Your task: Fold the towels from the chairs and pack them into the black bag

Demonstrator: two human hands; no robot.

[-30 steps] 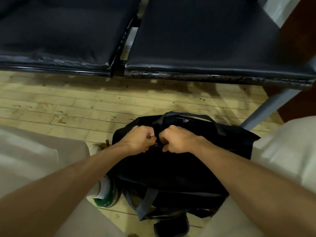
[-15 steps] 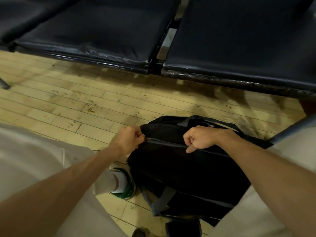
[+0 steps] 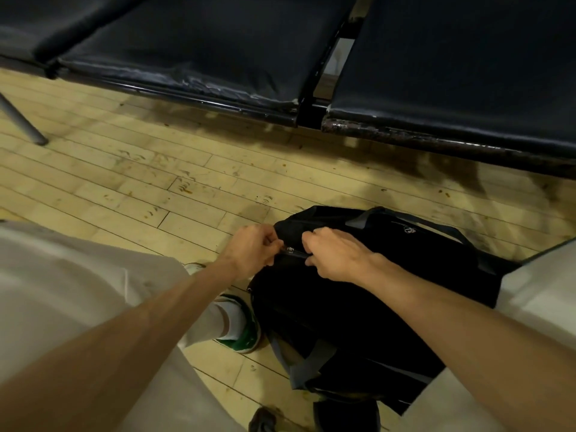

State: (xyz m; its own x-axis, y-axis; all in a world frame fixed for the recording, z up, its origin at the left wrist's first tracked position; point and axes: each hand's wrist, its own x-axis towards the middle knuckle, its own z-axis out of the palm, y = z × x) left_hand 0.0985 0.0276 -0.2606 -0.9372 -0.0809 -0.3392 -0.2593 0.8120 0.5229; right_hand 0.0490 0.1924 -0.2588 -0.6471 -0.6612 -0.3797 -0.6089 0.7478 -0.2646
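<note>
Your black fabric bag (image 3: 358, 307) sits on the wooden floor (image 3: 187, 182) close before you, left hand (image 3: 249, 252) pinching its end by the metal zip slider (image 3: 290, 250), right hand (image 3: 335, 255) gripping the top seam, so you seem at the zipping step; next, brace one end and draw steadily.

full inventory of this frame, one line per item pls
black bag: 1, black with grey straps, on the floor between the legs
zip pull: 1, silver, top of bag, left end
chair seats: 3, black, row across the top, far-left one partly cut off
chair leg: 1, grey, left edge
floor: 1, yellowish wood planks
shoe: 1, white and green, left of bag
trouser legs: 2, pale, either side of bag
left hand: 1, pinches zip pull
right hand: 1, grips bag top
</note>
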